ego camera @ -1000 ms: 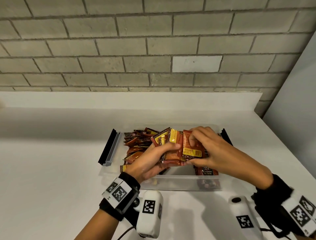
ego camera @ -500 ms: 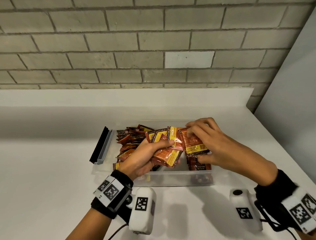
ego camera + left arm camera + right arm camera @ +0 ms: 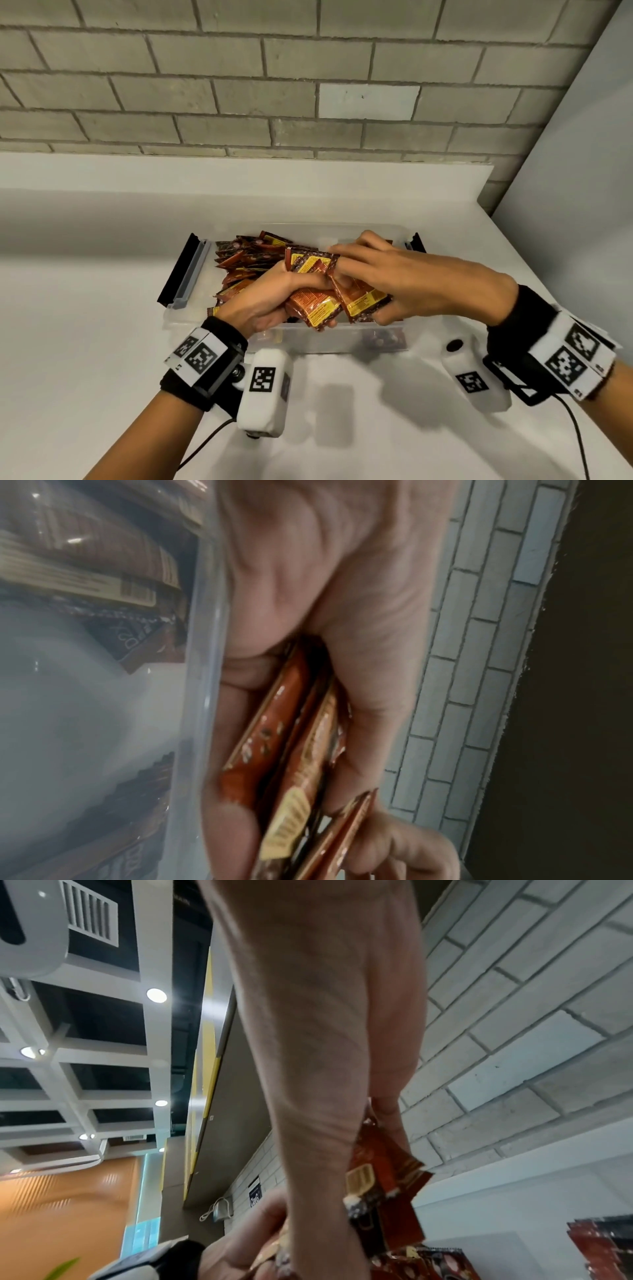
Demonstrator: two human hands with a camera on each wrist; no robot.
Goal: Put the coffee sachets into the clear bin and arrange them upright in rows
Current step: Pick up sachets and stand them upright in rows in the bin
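Sachets in hand: left hand (image 3: 263,301) grips a fanned bundle of coffee sachets (image 3: 318,301) at centre frame, thumb over the top, fingers curled underneath. In the left wrist view the bundle (image 3: 291,764) sits edge-on, clamped between thumb and fingers (image 3: 236,829), right beside the bin's clear wall (image 3: 202,669). Right hand (image 3: 411,281) comes in from the right, fingers curled over the bundle's top edge, thumb below, pinching the rightmost sachets (image 3: 383,1172). Clear bin (image 3: 329,337) sits on the white counter (image 3: 85,342), just below and behind both hands. Loose sachets (image 3: 239,260) lie jumbled in its left half, not upright. More sachets show through the front wall at lower right, orientation unclear. Black-and-grey lid (image 3: 185,270) leans against the bin's left end.
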